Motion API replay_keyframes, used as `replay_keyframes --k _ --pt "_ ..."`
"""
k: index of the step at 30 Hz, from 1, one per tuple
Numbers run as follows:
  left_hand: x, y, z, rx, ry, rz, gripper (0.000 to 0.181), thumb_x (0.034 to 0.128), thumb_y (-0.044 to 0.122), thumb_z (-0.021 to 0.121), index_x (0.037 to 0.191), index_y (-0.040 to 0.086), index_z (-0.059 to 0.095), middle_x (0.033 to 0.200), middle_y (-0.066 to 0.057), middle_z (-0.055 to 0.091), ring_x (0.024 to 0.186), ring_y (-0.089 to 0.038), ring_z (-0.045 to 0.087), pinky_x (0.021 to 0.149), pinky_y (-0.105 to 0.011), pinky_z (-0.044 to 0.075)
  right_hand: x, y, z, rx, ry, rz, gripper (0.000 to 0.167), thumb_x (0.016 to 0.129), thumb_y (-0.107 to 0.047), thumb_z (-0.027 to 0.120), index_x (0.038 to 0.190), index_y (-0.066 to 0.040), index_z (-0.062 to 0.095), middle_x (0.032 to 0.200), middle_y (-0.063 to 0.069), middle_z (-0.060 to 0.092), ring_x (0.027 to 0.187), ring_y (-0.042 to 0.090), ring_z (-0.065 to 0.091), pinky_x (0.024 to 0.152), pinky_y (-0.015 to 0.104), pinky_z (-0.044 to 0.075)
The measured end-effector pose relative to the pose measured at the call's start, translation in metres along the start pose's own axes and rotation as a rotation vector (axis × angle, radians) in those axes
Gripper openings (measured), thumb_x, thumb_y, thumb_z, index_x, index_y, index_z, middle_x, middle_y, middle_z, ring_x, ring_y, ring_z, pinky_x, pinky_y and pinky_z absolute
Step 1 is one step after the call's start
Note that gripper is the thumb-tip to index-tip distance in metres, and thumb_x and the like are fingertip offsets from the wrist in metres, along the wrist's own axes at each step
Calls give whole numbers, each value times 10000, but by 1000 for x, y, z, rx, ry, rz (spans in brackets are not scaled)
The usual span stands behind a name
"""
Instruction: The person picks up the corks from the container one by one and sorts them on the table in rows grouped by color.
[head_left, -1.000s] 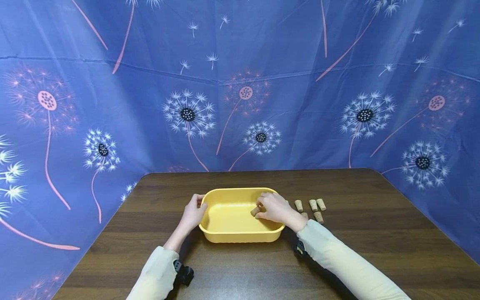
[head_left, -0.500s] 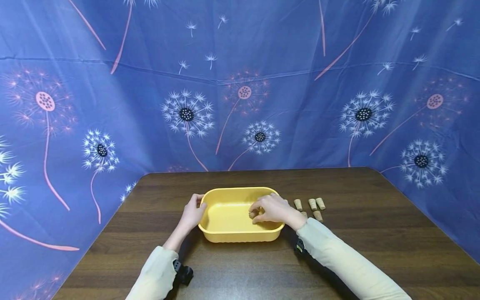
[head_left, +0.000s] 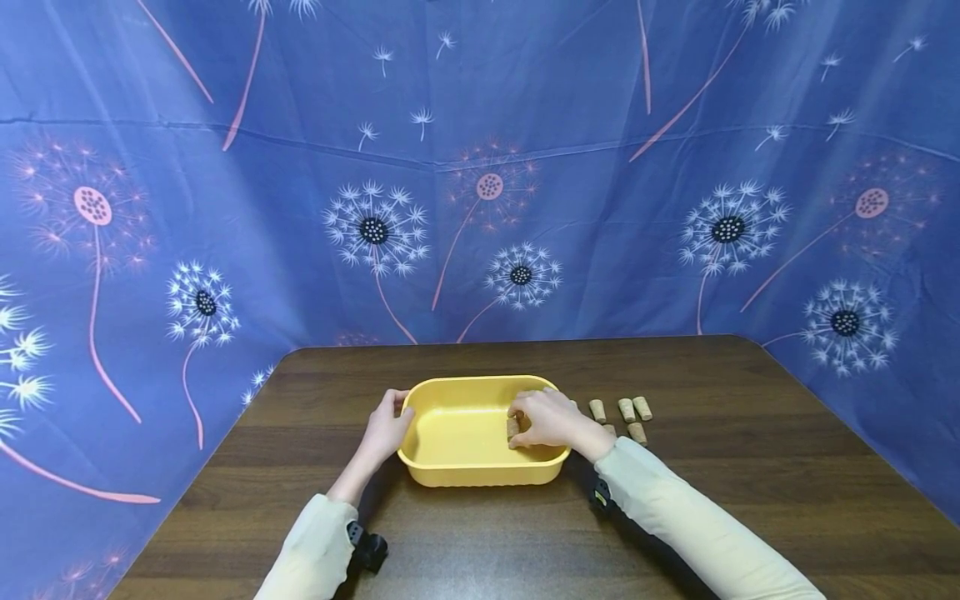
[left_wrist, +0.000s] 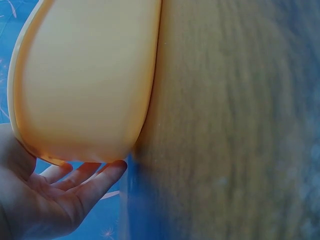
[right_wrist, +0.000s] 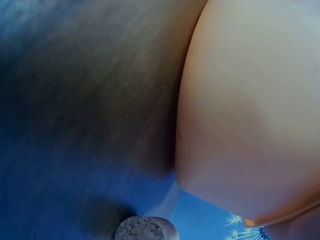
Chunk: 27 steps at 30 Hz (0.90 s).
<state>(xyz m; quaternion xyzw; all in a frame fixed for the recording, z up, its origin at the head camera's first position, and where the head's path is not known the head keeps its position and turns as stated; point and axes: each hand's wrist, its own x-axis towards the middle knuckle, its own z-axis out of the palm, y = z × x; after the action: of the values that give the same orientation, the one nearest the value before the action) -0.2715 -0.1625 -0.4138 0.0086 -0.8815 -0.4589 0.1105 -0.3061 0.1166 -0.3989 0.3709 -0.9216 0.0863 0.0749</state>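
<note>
A yellow plastic basin stands on the table, and its outer wall fills much of the left wrist view. My left hand grips its left end, thumb over the rim and fingers against the outside. Inside the basin's right half, my right hand holds a cork between thumb and fingers. That cork looks upright, close to the basin floor. Whether it touches the floor, I cannot tell. Only an edge of the right hand shows in the right wrist view.
Several corks lie or stand on the dark wooden table right of the basin, among them a pale cork and a browner cork. Others are partly hidden behind the right hand. A blue dandelion-print cloth hangs behind the table.
The cork in my right hand has turned from tilted to upright within the basin. My left hand keeps its grip on the rim, and the basin has hardly moved.
</note>
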Motion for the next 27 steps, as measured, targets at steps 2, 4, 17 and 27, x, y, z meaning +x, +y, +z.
replay_keyframes --k 2,4,17,27 --pt "0 0 0 -3 -2 -5 286 915 83 488 1187 -3 508 1146 -236 597 1082 -359 559 898 -472 466 0 0 0 5 3 9 270 695 -437 784 825 -234 662 818 -112 602 750 82 555 643 270 439" --pt "0 0 0 -3 -3 -3 287 914 84 485 1187 -6 506 1143 -239 596 1075 -362 562 888 -471 472 -1 1 0 14 3 11 244 700 -429 783 793 -249 647 786 -129 578 723 57 528 627 248 416" --pt "0 0 0 -3 -3 -7 282 915 80 488 1182 -7 507 1135 -236 598 1064 -353 566 880 -461 477 0 3 3 67 64 -71 253 674 -296 813 844 -195 654 821 -68 625 740 94 564 639 261 434" --pt "-2 2 -1 -3 -7 -16 296 910 83 483 1191 -8 505 1145 -242 594 1074 -363 559 885 -474 472 4 7 -2 271 49 -70 232 767 -194 759 960 -96 676 924 8 670 775 152 626 666 207 497"
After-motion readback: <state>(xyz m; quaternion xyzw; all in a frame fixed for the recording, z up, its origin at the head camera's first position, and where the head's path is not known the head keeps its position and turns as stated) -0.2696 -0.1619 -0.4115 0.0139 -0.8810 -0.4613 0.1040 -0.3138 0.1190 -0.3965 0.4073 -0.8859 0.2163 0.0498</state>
